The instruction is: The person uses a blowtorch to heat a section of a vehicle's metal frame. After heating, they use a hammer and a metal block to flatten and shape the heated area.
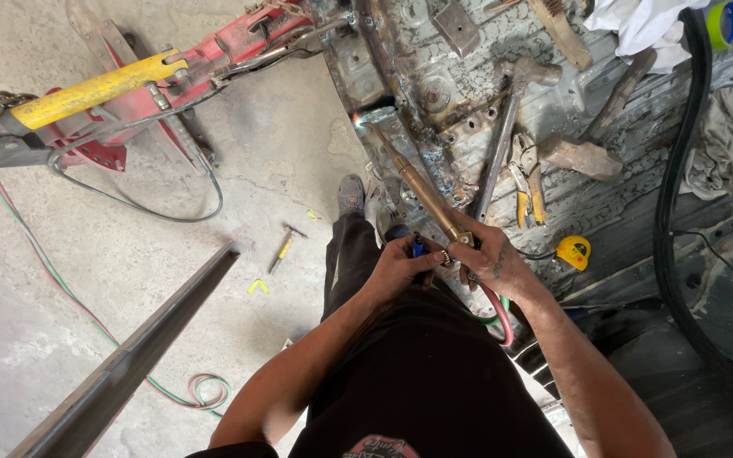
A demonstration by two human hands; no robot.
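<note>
The person stands over a scorched metal panel [468,76], both hands on a brass torch [417,187] that runs from the middle of the view toward eleven o'clock. Its bent tip ends in a small pale flame [365,117] right against the panel's edge. The right hand [495,259] is wrapped around the torch's handle end, fingers closed on it. The left hand [399,265], just beside it at nine o'clock, is closed too, its fingertips pinching at the valve area, with a small blue object [417,247] showing between the fingers; what that is I cannot tell. A red and green hose [502,315] drops away under the right wrist.

On the panel, at one o'clock from the hands, lie a long-handled hammer [506,127] and yellow-handled pliers [528,182] just beside it. A round yellow tape measure [573,251] sits at three o'clock, near the right hand. A yellow-and-blue roll of tape [724,24] is at the top right corner, by a white rag [638,25]. At ten o'clock, well apart, a yellow bar [99,89] crosses red equipment [239,42] on the concrete floor [61,280].
</note>
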